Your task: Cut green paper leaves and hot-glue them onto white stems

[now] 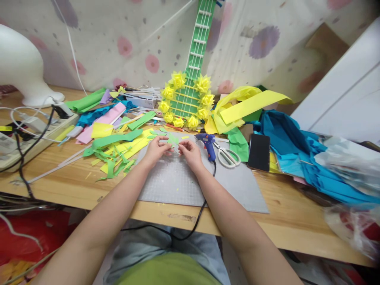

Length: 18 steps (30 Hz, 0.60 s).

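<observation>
Over the grey cutting mat (pixel 178 188), my left hand (pixel 158 150) and my right hand (pixel 189 152) are close together with a small gap between them. The fingers of each hand are bent and pinched, and what they hold is too small to make out. Small green paper pieces (pixel 173 138) lie just beyond the fingertips. A blue glue gun (pixel 209 146) rests right of my right hand, with white-handled scissors (pixel 228 157) beside it. Behind the mat stands a green guitar shape (pixel 190 99) ringed with yellow paper flowers (pixel 203 84).
Green and yellow paper scraps (pixel 118 152) cover the table's left side. A power strip (pixel 38 138) and a white foam head (pixel 23 59) stand at the far left. On the right are a black phone (pixel 259 152), yellow paper (pixel 255 107) and blue paper (pixel 285 130). A black cord crosses the mat.
</observation>
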### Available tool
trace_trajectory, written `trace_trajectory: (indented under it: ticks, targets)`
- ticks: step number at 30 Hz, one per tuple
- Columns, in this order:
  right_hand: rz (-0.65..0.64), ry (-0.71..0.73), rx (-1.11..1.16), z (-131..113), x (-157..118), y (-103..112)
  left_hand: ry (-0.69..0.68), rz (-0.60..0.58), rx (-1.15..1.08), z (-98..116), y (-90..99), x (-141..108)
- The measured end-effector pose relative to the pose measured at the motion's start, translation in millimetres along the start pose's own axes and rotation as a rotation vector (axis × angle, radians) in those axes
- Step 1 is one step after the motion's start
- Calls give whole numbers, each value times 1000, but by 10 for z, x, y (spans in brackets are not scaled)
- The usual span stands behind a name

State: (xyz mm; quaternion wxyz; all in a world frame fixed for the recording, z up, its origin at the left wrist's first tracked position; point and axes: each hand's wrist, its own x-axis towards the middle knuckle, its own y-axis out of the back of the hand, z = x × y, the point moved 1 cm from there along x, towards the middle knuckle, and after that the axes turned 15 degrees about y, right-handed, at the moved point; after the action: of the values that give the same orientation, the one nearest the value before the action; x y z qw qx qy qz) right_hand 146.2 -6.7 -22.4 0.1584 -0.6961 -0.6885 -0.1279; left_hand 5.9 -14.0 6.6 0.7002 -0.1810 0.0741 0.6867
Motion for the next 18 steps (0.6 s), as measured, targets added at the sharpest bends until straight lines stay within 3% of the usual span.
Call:
trace_trajectory:
  ticks: [4, 8, 12, 15, 18]
  targets:
    - [-45, 42, -97, -35, -16, 9, 125, -21, -125, 14, 37, 0]
    - [-80, 82, -170, -64, -23, 6, 136, -58, -136, 25, 63, 10]
    - [-86, 21, -74, -66, -11, -3, 127, -102, -52, 3, 62, 9]
    - [-42, -64, 41, -61, 7, 8, 43, -134, 76, -20, 56, 12]
    - [-1, -117, 121, -53, 23, 30, -193, -51, 257, -31, 57, 23]
